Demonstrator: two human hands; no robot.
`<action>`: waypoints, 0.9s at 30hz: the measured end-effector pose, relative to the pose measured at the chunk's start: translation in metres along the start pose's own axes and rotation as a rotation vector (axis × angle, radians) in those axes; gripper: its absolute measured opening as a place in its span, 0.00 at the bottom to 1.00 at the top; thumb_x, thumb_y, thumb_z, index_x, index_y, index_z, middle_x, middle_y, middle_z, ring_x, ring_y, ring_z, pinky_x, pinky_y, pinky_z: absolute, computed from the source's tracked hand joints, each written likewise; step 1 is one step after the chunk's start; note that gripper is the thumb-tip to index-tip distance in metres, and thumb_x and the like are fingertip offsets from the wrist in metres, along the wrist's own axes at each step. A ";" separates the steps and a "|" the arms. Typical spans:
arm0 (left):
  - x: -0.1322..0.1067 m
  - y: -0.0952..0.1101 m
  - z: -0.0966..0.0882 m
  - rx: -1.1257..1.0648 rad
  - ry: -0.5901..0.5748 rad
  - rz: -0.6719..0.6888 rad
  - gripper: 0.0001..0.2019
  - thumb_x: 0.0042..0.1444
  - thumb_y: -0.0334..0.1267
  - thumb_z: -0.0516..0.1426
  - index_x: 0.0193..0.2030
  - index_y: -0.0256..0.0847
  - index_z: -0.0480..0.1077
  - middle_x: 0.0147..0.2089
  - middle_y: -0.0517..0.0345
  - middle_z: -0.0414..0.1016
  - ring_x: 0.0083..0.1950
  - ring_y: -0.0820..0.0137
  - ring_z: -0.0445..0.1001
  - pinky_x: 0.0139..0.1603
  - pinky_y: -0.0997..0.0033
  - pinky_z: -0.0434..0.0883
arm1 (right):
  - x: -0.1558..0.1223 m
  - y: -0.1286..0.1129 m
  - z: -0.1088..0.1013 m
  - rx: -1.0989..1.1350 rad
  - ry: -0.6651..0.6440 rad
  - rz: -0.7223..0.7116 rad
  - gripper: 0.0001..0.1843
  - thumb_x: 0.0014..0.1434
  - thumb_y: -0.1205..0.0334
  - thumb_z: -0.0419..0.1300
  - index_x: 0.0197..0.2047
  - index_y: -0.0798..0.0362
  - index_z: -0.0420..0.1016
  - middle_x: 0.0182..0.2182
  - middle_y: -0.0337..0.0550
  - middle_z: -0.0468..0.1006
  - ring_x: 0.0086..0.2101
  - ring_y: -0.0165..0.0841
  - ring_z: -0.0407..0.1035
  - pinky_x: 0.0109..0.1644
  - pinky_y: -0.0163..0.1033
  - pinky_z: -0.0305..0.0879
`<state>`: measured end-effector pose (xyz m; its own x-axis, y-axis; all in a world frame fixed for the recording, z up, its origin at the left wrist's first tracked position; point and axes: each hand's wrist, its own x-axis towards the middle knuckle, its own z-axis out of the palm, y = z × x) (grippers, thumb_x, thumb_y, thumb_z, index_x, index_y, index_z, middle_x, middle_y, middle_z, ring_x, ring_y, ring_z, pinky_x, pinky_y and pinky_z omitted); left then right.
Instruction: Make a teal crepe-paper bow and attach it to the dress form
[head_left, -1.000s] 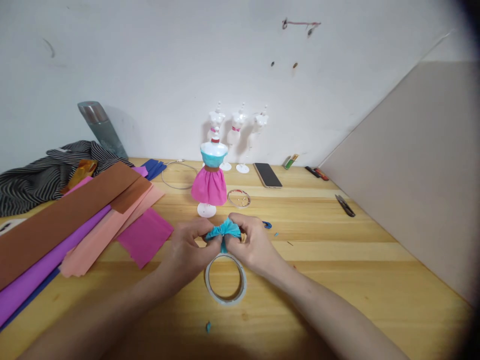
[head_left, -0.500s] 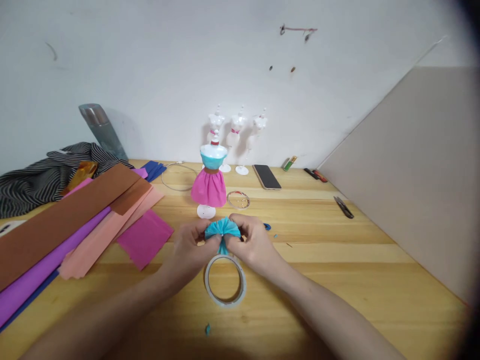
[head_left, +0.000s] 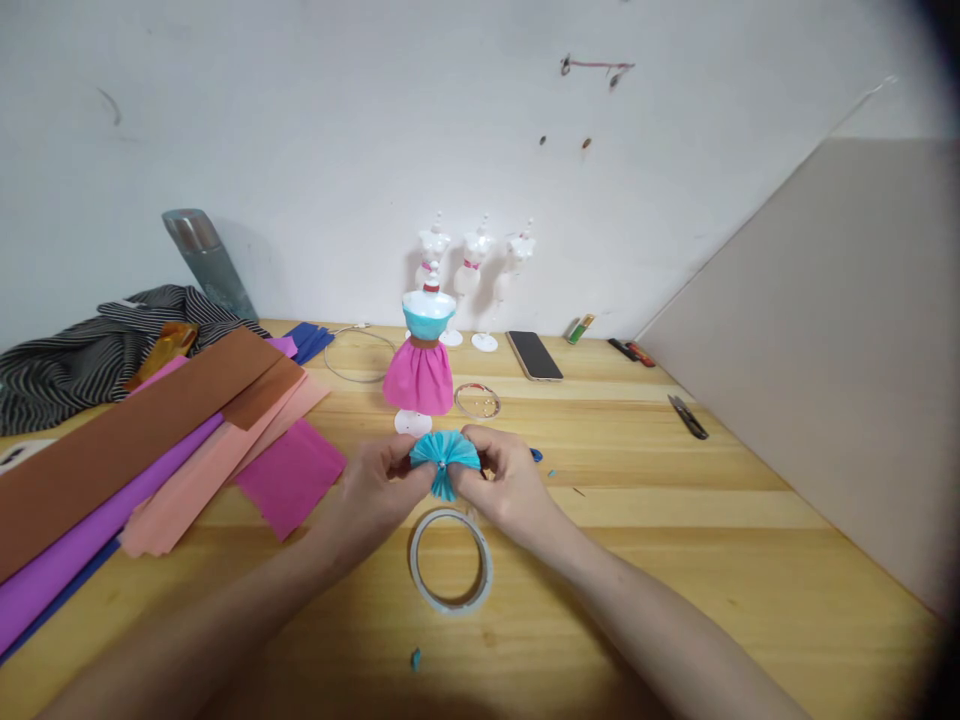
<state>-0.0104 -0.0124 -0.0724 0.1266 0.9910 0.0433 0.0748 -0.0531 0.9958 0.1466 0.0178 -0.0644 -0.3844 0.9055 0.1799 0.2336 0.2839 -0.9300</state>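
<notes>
Both hands pinch a small pleated fan of blue crepe paper (head_left: pixel 445 455) above the wooden table (head_left: pixel 675 560). My left hand (head_left: pixel 375 492) grips its left side, my right hand (head_left: pixel 501 480) its right side, fingers closed on it. Just below the hands lies a ring of white tape (head_left: pixel 451 559). Right behind the paper stands a small white mannequin (head_left: pixel 421 360) dressed in a blue top and pink skirt.
Long sheets of brown, purple, peach and pink crepe paper (head_left: pixel 150 440) lie at the left. Three bare mini mannequins (head_left: pixel 472 275) stand by the wall, with a phone (head_left: pixel 534 354), a wire ring (head_left: pixel 477 400), thread snips (head_left: pixel 688 415), striped cloth (head_left: pixel 75 355) and a grey board (head_left: pixel 847 340) around.
The blue paper has been spread from a bunched bow shape into a rounder fan, and both hands have lifted it slightly away from the tape ring.
</notes>
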 end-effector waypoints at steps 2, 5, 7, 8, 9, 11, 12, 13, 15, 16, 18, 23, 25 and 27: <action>0.000 -0.001 -0.002 0.063 0.022 0.038 0.06 0.50 0.35 0.58 0.26 0.36 0.72 0.28 0.59 0.72 0.33 0.69 0.69 0.37 0.72 0.66 | 0.000 0.000 -0.001 0.002 -0.003 0.002 0.07 0.44 0.63 0.50 0.18 0.50 0.55 0.16 0.32 0.55 0.20 0.25 0.50 0.23 0.33 0.48; 0.000 0.000 -0.003 0.019 -0.032 0.044 0.05 0.50 0.35 0.59 0.27 0.36 0.73 0.28 0.59 0.72 0.35 0.68 0.70 0.38 0.72 0.67 | 0.001 0.000 -0.001 0.001 -0.003 -0.004 0.07 0.44 0.63 0.51 0.18 0.51 0.56 0.16 0.32 0.55 0.20 0.25 0.51 0.23 0.33 0.48; 0.001 0.001 -0.002 -0.078 -0.075 0.011 0.05 0.50 0.36 0.59 0.29 0.36 0.74 0.29 0.58 0.73 0.35 0.68 0.71 0.39 0.71 0.68 | 0.001 0.000 -0.002 0.015 -0.011 -0.005 0.07 0.44 0.63 0.51 0.19 0.51 0.56 0.17 0.32 0.56 0.20 0.25 0.51 0.23 0.33 0.49; 0.002 0.001 -0.001 -0.124 -0.085 -0.006 0.06 0.50 0.36 0.60 0.30 0.36 0.75 0.29 0.58 0.74 0.35 0.68 0.71 0.39 0.71 0.68 | 0.001 0.000 -0.002 0.024 -0.017 -0.004 0.07 0.45 0.63 0.52 0.19 0.51 0.57 0.17 0.32 0.56 0.20 0.25 0.51 0.23 0.33 0.49; 0.002 0.001 0.000 -0.159 -0.084 -0.019 0.06 0.50 0.37 0.61 0.31 0.36 0.75 0.30 0.57 0.75 0.35 0.68 0.72 0.40 0.70 0.69 | 0.002 0.000 -0.002 0.031 -0.024 -0.003 0.07 0.45 0.63 0.52 0.19 0.51 0.57 0.17 0.32 0.56 0.20 0.25 0.51 0.23 0.33 0.49; 0.004 0.000 0.001 -0.193 -0.059 -0.029 0.08 0.49 0.38 0.62 0.32 0.36 0.77 0.31 0.57 0.76 0.35 0.69 0.72 0.39 0.71 0.69 | 0.002 0.001 -0.002 0.038 -0.042 0.000 0.08 0.46 0.63 0.53 0.19 0.51 0.59 0.17 0.32 0.57 0.20 0.25 0.52 0.23 0.32 0.50; 0.004 0.000 0.001 -0.198 -0.042 -0.032 0.08 0.48 0.39 0.63 0.32 0.36 0.77 0.31 0.57 0.76 0.34 0.69 0.72 0.38 0.71 0.69 | 0.001 0.001 -0.003 0.036 -0.055 0.003 0.08 0.46 0.62 0.53 0.19 0.52 0.60 0.17 0.32 0.57 0.20 0.25 0.52 0.23 0.32 0.50; 0.005 0.000 0.001 -0.200 -0.020 -0.036 0.08 0.46 0.39 0.64 0.30 0.36 0.77 0.30 0.57 0.76 0.33 0.70 0.71 0.37 0.72 0.69 | 0.001 0.000 -0.004 0.031 -0.073 0.008 0.08 0.47 0.62 0.54 0.19 0.52 0.61 0.16 0.32 0.58 0.20 0.25 0.53 0.23 0.33 0.51; 0.006 0.000 0.001 -0.209 0.029 -0.051 0.08 0.43 0.39 0.65 0.28 0.36 0.77 0.28 0.58 0.76 0.31 0.71 0.71 0.36 0.73 0.69 | 0.001 -0.002 -0.006 0.004 -0.111 0.013 0.10 0.49 0.60 0.55 0.20 0.53 0.63 0.16 0.33 0.59 0.19 0.26 0.55 0.23 0.33 0.52; 0.006 0.000 0.001 -0.217 0.045 -0.060 0.08 0.41 0.38 0.66 0.27 0.36 0.77 0.27 0.59 0.76 0.31 0.71 0.71 0.35 0.73 0.69 | 0.000 -0.003 -0.008 -0.023 -0.125 0.008 0.10 0.50 0.59 0.55 0.20 0.53 0.64 0.16 0.33 0.59 0.19 0.26 0.55 0.23 0.33 0.52; 0.007 -0.001 0.001 -0.236 0.071 -0.070 0.08 0.39 0.38 0.67 0.26 0.36 0.77 0.26 0.60 0.76 0.30 0.72 0.71 0.35 0.73 0.69 | 0.000 -0.005 -0.011 -0.102 -0.126 -0.026 0.12 0.52 0.59 0.55 0.20 0.53 0.65 0.16 0.33 0.60 0.19 0.26 0.56 0.23 0.33 0.52; 0.009 -0.007 -0.001 -0.312 0.089 -0.095 0.11 0.39 0.41 0.68 0.28 0.36 0.78 0.26 0.60 0.77 0.28 0.73 0.70 0.35 0.73 0.69 | 0.002 -0.006 -0.017 -0.272 -0.035 -0.155 0.12 0.53 0.61 0.55 0.21 0.55 0.67 0.17 0.36 0.64 0.21 0.26 0.57 0.25 0.33 0.53; 0.009 -0.007 -0.002 -0.341 0.069 -0.129 0.11 0.41 0.41 0.68 0.30 0.36 0.78 0.26 0.58 0.77 0.29 0.73 0.71 0.35 0.73 0.69 | 0.004 -0.004 -0.019 -0.271 -0.031 -0.173 0.11 0.54 0.62 0.55 0.23 0.56 0.70 0.18 0.37 0.67 0.21 0.27 0.60 0.25 0.33 0.55; 0.009 -0.006 -0.003 -0.376 0.043 -0.154 0.12 0.41 0.41 0.68 0.31 0.36 0.79 0.27 0.57 0.78 0.29 0.72 0.72 0.35 0.72 0.69 | 0.005 -0.003 -0.023 -0.255 -0.027 -0.165 0.10 0.54 0.61 0.55 0.26 0.56 0.72 0.19 0.39 0.70 0.22 0.28 0.62 0.25 0.34 0.57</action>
<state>-0.0126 -0.0032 -0.0782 0.1003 0.9885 -0.1132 -0.2784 0.1371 0.9506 0.1644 0.0282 -0.0533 -0.4585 0.8329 0.3100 0.3811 0.4994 -0.7781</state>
